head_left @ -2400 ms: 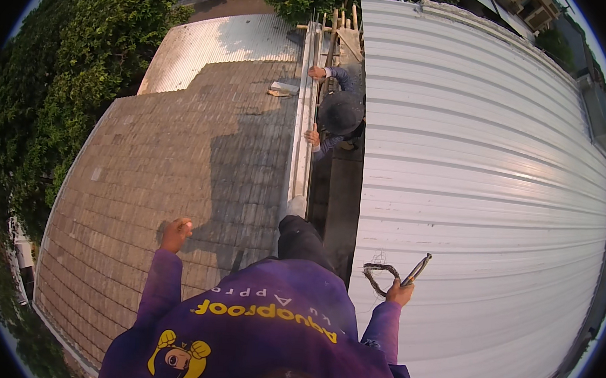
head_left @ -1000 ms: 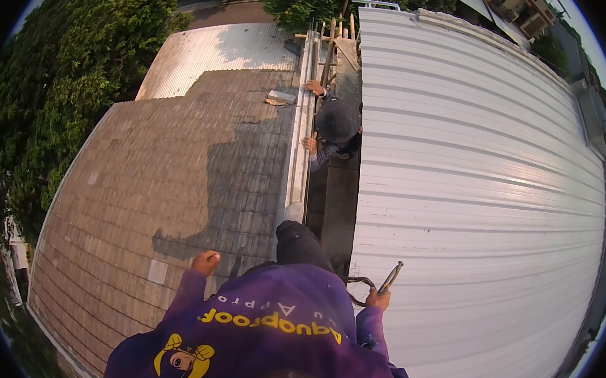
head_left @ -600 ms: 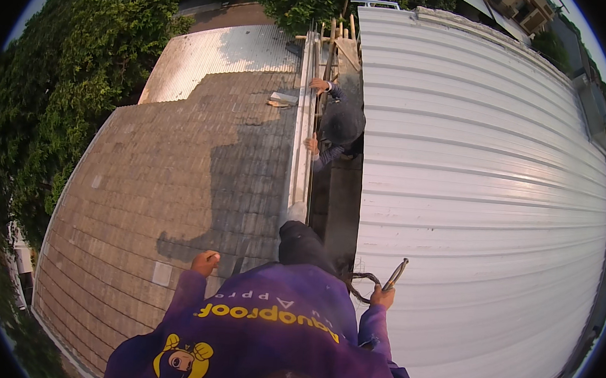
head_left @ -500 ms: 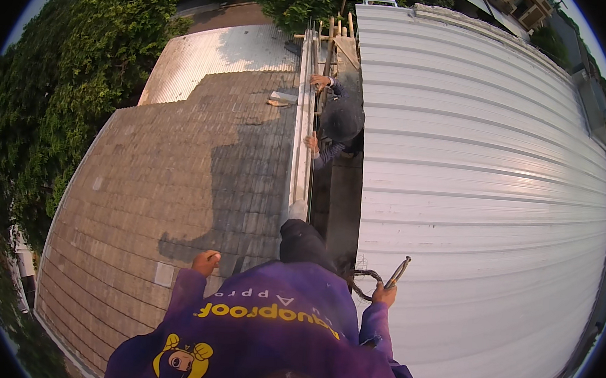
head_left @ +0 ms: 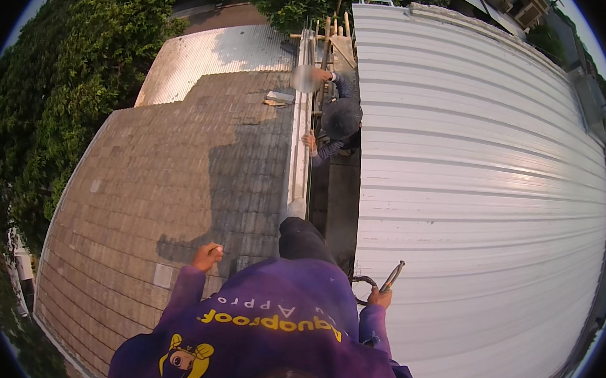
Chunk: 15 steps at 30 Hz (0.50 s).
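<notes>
My left hand [head_left: 207,257] hangs over the tiled roof with its fingers curled in; whatever they hold, if anything, is hidden. On the other side, my right hand [head_left: 380,297] grips a slim metal tool [head_left: 394,275] that points up and away over the white metal roof. A dark curved cable or strap [head_left: 365,280] loops beside that hand. My dark-trousered leg [head_left: 303,239] reaches forward to the near end of a long pale beam [head_left: 297,167], between the two roofs.
A co-worker in a dark cap [head_left: 341,118] is in the gap, one hand [head_left: 309,141] on the beam. The tiled roof [head_left: 135,177] spans the left, the ribbed white roof [head_left: 480,166] the right. Off-cuts [head_left: 279,97] lie by the beam; trees [head_left: 71,88] stand beyond.
The co-worker's far hand has shifted, and a blurred pale patch shows beside it over the beam. My right hand and its tool have moved slightly left and nearer me.
</notes>
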Tool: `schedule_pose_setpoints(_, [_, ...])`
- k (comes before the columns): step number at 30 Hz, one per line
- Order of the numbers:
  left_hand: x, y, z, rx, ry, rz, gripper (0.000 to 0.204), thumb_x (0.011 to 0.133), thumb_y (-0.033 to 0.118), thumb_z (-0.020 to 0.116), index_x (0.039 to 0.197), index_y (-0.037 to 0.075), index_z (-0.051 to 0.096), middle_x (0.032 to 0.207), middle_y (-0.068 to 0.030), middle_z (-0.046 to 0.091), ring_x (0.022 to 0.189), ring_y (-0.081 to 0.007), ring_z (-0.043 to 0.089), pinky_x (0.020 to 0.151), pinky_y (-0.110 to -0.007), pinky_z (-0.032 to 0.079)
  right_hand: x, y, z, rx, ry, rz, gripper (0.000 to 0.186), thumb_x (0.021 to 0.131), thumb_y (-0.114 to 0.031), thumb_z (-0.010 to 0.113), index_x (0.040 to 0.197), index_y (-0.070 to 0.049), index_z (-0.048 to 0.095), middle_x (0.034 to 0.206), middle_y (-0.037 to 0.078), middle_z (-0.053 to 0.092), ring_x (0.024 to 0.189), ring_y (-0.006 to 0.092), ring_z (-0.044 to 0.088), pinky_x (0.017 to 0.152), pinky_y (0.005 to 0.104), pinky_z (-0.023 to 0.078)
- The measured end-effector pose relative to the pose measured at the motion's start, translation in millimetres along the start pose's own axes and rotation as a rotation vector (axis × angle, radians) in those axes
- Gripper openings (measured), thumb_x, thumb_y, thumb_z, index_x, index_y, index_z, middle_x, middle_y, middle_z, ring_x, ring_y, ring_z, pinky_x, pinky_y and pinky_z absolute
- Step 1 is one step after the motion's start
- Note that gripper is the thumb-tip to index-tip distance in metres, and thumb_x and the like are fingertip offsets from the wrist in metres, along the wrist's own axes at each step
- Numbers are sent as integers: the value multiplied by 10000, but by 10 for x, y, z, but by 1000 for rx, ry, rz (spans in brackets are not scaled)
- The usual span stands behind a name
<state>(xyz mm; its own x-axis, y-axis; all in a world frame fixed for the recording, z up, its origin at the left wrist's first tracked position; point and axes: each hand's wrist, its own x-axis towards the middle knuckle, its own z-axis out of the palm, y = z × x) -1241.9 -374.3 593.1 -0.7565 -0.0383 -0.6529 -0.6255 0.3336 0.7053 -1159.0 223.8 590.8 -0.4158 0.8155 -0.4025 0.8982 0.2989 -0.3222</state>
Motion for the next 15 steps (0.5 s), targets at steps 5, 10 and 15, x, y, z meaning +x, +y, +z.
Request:
schedule_pose_setpoints(5, [-626,2057,-18,-48,-373,197,354,1017,336,685,1153,13,731,1069,-93,731,991,-197,701,914,-384,542,254,208,-25,15,16,54,459,834,-213,821,1144,42,599,1061,277,712,1009,464,708,895,517,547])
schedule_pose_setpoints(10, [-1385,3351,-211,-352,-1206,676,428,901,344,835,1169,25,737,1188,-125,689,1063,-261,674,915,-398,541,318,42,-150,55,43,57,470,828,-233,820,1139,46,605,1064,276,712,1023,460,704,903,515,544])
schedule_pose_setpoints(15, [-1392,3912,-295,-178,-1323,826,326,900,234,842,1091,-11,744,1061,-143,706,980,-284,682,840,-386,542,550,150,-58,31,120,103,496,829,-255,810,1158,61,615,1093,279,710,1038,460,701,923,525,536])
